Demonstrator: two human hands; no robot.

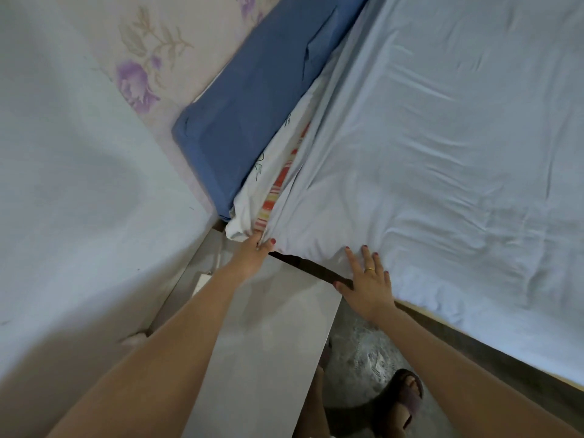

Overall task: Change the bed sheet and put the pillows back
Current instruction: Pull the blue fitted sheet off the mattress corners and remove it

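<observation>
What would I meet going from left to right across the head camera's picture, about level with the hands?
White wall → grey side table → left hand → right hand → pale blue bed sheet.

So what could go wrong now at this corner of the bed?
The left hand pinches the sheet at the corner; pulling hard may drag out the striped cloth beneath. The right hand only presses flat, so the wrinkles may stay, and the edge might slip off.
</observation>
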